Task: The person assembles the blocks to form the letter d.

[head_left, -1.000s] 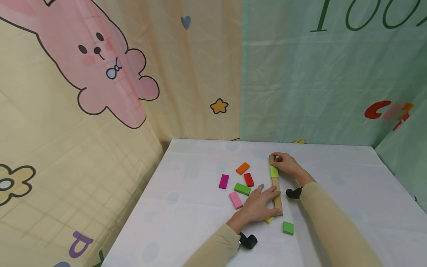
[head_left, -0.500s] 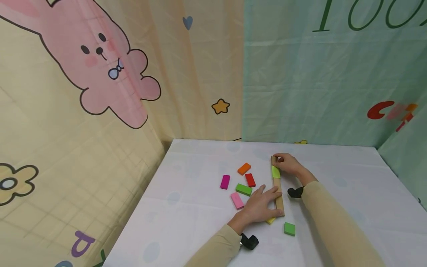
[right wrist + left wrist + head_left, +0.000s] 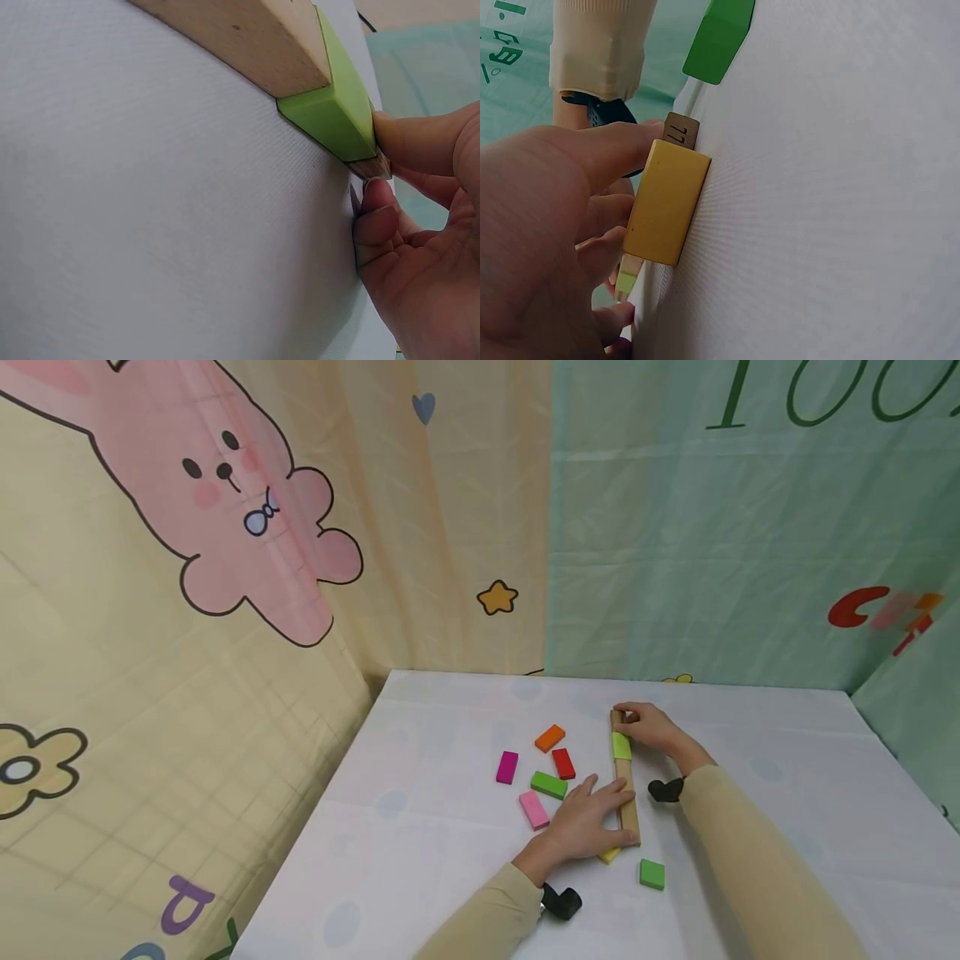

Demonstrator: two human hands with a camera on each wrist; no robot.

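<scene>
A straight row of wooden pieces lies on the white table, with a long plain wood piece (image 3: pixel 628 817), a lime green block (image 3: pixel 621 747) and a brown wood piece (image 3: pixel 616 717) at the far end. My left hand (image 3: pixel 579 823) rests spread along the near half, thumb at the near end, where dark marks show in the left wrist view. Beside that end sits a yellow block (image 3: pixel 669 204), partly under the hand in the head view. My right hand (image 3: pixel 654 729) pinches the far brown piece between thumb and fingers, just past the lime block.
Left of the row lie loose blocks: orange (image 3: pixel 550 737), red (image 3: pixel 563 764), magenta (image 3: pixel 507 767), green (image 3: pixel 549 785) and pink (image 3: pixel 534 810). A green square block (image 3: pixel 652 874) lies near the row's near end. Printed curtains (image 3: pixel 450 527) stand behind the table (image 3: pixel 390 877).
The head view has shifted slightly. Both hands keep their places on the row, and the blocks lie as before.
</scene>
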